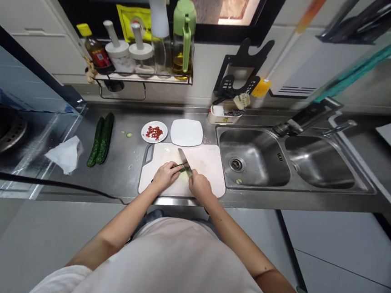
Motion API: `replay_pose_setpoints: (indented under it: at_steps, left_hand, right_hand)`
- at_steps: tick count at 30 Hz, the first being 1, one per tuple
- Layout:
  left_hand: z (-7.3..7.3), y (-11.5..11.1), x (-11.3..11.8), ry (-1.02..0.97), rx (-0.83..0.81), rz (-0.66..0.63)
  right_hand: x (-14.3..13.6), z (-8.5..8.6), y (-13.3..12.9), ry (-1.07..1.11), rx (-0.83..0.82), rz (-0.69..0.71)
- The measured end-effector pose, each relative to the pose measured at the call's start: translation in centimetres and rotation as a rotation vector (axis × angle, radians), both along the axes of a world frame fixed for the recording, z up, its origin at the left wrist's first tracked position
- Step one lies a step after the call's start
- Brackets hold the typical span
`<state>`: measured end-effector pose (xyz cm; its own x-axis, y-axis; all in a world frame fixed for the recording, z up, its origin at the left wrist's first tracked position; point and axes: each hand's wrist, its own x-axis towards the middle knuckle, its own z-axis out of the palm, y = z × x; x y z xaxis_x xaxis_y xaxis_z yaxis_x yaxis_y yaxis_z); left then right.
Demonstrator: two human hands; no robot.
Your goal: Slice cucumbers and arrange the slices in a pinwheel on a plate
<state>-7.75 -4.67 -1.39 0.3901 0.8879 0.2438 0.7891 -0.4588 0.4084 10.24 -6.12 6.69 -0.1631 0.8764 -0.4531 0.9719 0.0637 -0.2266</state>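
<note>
On the white cutting board (211, 161), my left hand (165, 176) presses down on a dark green piece of cucumber (181, 169), with its fingers closed over it and hiding most of it. My right hand (199, 186) grips the handle of a kitchen knife (184, 160). The blade points away from me and leans left, right beside the left fingertips at the cucumber. Just beyond the board lie a small white plate of chopped red bits (154, 132) and a white rectangular plate (186, 133) with nothing on it.
Two whole cucumbers (100, 140) lie at the left, near a crumpled white tissue (65, 154) and two small green slices (129, 135). A double steel sink (253, 188) adjoins the board's right side. Bottles and jars stand on a wall rack (143, 79).
</note>
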Motion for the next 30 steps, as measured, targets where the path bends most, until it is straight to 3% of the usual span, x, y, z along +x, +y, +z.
replay_pose_setpoints:
  at_steps: [30]
  left_hand:
    - [-0.2, -0.1, 0.0, 0.012, -0.023, 0.012]
  right_hand:
    - [1.1, 0.4, -1.8, -0.026, -0.072, 0.037]
